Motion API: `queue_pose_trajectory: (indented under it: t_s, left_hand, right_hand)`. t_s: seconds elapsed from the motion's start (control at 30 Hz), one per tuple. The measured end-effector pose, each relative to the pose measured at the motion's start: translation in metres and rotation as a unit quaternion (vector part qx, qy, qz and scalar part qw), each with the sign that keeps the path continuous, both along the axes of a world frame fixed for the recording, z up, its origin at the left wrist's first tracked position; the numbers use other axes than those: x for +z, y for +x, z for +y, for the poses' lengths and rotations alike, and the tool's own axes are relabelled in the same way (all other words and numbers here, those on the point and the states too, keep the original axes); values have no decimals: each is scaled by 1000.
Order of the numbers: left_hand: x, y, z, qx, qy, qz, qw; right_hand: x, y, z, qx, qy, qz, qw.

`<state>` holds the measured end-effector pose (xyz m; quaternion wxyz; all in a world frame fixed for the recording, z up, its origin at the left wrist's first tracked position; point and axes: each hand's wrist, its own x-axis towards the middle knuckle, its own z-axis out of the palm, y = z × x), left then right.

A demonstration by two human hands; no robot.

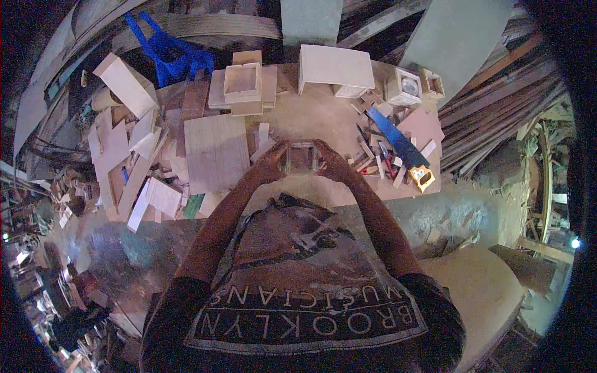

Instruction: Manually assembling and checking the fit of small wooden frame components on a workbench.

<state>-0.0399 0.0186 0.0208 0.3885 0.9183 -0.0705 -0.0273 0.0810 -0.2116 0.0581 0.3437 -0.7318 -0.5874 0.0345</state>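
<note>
**Small wooden frame held in both hands over a cluttered bench**

Obs. 1: The person stands at the near edge of a dusty workbench (323, 118), both bare forearms reaching away from the body. The left hand (272, 163) and right hand (331, 161) meet over the middle of the bench, at its near side.

Obs. 2: Between them sits a small square wooden frame (301, 156), open in the centre, thin-walled, pale and raw. The left hand's fingers curl round its left side, the right hand's fingers round its right side; both are closed on it, thumbs along the near edge. Whether the frame rests on the bench or is lifted clear I cannot tell.

Obs. 3: Left of the hands lies a flat rectangular plywood sheet (216, 152), grain running far to near. Further left, a heap of offcuts (127, 168), strips and slabs overlapping at angles.

Obs. 4: At the far side stand 2 stacked open square boxes (243, 84) and a larger closed plywood box (334, 68). Far right, 2 more small boxes (413, 87).

Obs. 5: Right of the hands lies a handsaw with a blue blade (398, 140) and a yellow handle, angled among short wood scraps. A blue plastic chair (171, 53) stands beyond the bench at far left.
</note>
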Motion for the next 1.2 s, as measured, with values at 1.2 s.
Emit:
queue_pose_trajectory:
  t_s: [1.2]
  left_hand:
    - [-32, -10, -5, 21, 37, -63, 997]
  right_hand:
    - [-22, 3, 0, -8, -83, 112, 990]
